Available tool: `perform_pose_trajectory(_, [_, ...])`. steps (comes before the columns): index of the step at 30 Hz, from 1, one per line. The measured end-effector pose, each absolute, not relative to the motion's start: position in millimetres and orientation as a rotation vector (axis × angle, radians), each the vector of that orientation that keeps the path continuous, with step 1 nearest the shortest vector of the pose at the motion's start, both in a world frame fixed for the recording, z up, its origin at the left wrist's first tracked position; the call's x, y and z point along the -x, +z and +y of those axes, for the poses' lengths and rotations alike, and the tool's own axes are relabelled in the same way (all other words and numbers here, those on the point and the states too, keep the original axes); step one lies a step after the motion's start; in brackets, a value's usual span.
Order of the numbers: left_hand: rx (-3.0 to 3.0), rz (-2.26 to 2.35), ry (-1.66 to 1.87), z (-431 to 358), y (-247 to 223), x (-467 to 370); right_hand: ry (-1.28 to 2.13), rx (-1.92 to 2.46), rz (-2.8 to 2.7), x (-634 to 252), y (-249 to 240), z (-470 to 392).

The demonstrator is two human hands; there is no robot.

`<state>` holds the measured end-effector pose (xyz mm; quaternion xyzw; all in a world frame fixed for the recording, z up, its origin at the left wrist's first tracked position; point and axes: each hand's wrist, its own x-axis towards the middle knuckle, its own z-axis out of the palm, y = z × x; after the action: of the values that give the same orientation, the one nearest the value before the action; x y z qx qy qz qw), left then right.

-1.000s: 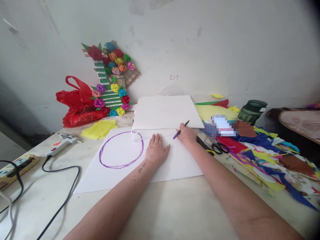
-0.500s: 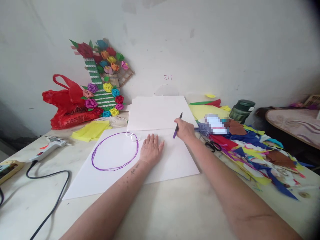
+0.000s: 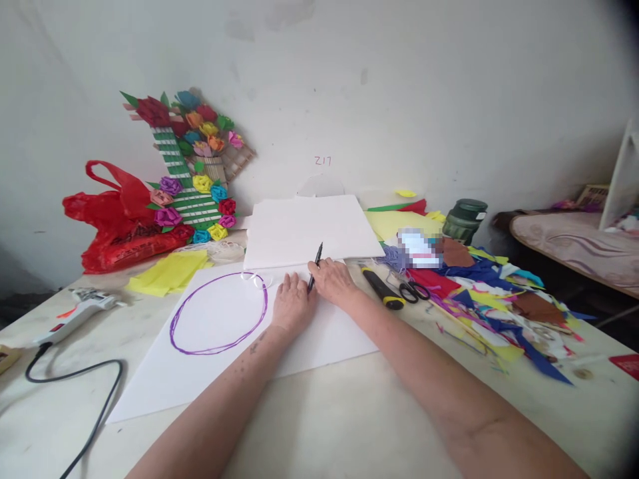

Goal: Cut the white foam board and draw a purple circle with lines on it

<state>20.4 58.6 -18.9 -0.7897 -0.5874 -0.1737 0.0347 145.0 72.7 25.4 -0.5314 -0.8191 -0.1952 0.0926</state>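
Note:
A large white sheet of paper [image 3: 150, 372] lies on the table with a purple hand-drawn circle [image 3: 172, 339] on its left half. My left hand [image 3: 293, 303] rests flat on the sheet, just right of the circle, holding nothing. Close beside it, my right hand [image 3: 332, 281] is closed round a marker [image 3: 319, 251], its dark upper end pointing up. The marker's lower end is mostly hidden between my hands. Behind them, a white board or stack of sheets [image 3: 304, 229] overlaps the back of the paper. A small white loop [image 3: 257, 279] lies at the circle's top right.
On the left are a power strip [image 3: 74, 316] with a cable, yellow sheets [image 3: 167, 273], a red plastic bag [image 3: 114, 226] and a paper-flower decoration [image 3: 192, 193]. On the right lie a black-and-yellow tool [image 3: 383, 289], scissors [image 3: 415, 291], a phone [image 3: 419, 247], colourful scraps [image 3: 499, 306] and a green jar [image 3: 465, 221].
My right hand has moved left with the marker, coming right beside my left hand. The black-and-yellow tool now shows. The whole view has shifted slightly.

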Motion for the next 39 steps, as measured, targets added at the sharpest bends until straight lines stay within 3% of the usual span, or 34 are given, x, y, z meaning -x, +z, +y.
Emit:
perform_pose_trajectory(5, [2.405, -1.88, -0.611, 64.5, -24.1, -21.1, -0.486, 1.386, -2.493, -157.9, 27.5, 73.7])
perform_pose_trajectory(11, [2.397, -1.926, -0.674, 63.2, -21.7, -21.3, -0.461, 1.714, -2.082, -201.7, 26.0, 105.7])
perform_pose_trajectory(29, [2.343, -1.892, -0.758, 69.0, -29.9, -19.3, -0.329, 1.722, -2.522, -227.1, 17.9, 157.0])
perform_pose_trajectory(39, [2.344, -1.873, -0.751, 65.9, -27.0, -20.4, -0.524, 1.701, -2.364, -232.0, 17.7, 159.2])
